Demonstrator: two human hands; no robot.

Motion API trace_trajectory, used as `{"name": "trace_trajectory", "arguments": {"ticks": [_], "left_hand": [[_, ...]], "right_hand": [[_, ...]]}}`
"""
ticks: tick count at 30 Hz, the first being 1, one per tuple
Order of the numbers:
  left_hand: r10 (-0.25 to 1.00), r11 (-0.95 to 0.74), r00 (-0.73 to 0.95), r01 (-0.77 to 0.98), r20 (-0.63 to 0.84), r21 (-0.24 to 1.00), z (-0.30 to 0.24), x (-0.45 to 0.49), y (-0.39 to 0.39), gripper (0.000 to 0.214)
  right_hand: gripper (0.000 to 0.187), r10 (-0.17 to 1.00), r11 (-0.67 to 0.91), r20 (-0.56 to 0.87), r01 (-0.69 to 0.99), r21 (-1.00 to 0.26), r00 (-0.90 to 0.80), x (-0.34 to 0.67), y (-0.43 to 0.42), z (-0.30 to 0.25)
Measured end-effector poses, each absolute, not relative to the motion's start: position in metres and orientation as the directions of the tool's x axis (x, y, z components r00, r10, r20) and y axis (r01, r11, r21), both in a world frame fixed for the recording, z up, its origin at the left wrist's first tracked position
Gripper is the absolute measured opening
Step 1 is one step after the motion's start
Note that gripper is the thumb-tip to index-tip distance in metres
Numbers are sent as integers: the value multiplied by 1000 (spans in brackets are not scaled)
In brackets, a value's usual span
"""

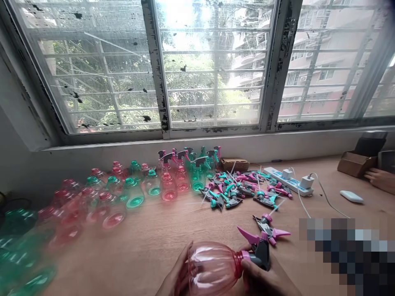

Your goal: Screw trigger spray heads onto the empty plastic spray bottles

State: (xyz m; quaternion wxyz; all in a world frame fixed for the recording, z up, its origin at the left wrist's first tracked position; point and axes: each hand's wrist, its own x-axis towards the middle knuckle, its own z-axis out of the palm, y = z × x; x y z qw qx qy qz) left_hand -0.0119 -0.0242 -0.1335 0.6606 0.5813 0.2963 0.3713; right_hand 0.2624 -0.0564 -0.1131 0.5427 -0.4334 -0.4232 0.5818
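A clear pink spray bottle (212, 267) lies on its side at the front of the table, its neck pointing right. My left hand (179, 273) is closed round its base. At the neck, a black and pink trigger spray head (261, 253) sits on the bottle, and my right hand (267, 276) grips its pink collar. Just beyond them lie loose pink-and-grey spray heads (268, 230). Behind those is a pile of pink, green and black spray heads (236, 189), some with white tubes sticking out.
Headless pink and green bottles (112, 211) stand along the left. Several bottles with heads (197, 174) stand by the window wall. Toward the right are a power strip (288, 181) with cables, a white mouse-like object (352, 196), a cardboard box (357, 163) and another person's hand (381, 179).
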Motion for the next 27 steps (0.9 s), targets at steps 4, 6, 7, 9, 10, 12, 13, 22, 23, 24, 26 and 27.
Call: {"name": "trace_trajectory", "arguments": {"ticks": [4,6,7,9,10,12,13,22,23,24,26,27], "left_hand": [[863,69,505,-74,-22,995,-131,-8,-25,114],[867,77,497,-88,-23,993,-136,-9,-23,115],[867,84,498,-104,-21,991,-139,-10,-21,119],[870,126,490,-116,-54,985,-145,-12,-16,121],[872,171,479,-107,-100,979,-147,-12,-13,115],[870,263,451,-84,-198,961,-147,-12,-9,98],[870,286,440,-80,-224,955,-146,-12,-9,95],[867,313,446,-140,-222,939,-127,-8,-15,97],[856,354,444,-132,-265,926,-126,-7,-13,94],[849,375,444,-123,-287,919,-125,-7,-10,92],[844,383,447,-117,-296,916,-123,-4,-6,88],[841,387,451,-117,-298,915,-123,-2,-5,87]], "right_hand": [[48,998,-60,-51,-302,-952,-36,261,-56,-115],[49,998,-68,-61,-313,-947,-31,261,-56,-115],[50,998,-69,-64,-313,-947,-27,260,-56,-115],[51,997,-72,-69,-309,-948,-19,260,-56,-114],[52,997,-71,-70,-304,-950,-14,260,-56,-113],[54,998,-63,-65,-291,-955,-5,260,-56,-112],[53,998,-61,-62,-284,-957,-5,260,-57,-111],[54,997,-75,-78,-270,-960,2,260,-58,-110],[54,997,-74,-79,-273,-959,6,260,-57,-111],[55,997,-72,-78,-272,-960,13,260,-57,-112],[56,997,-61,-70,-261,-963,26,260,-57,-112],[56,997,-54,-65,-256,-965,32,260,-57,-112]]}}
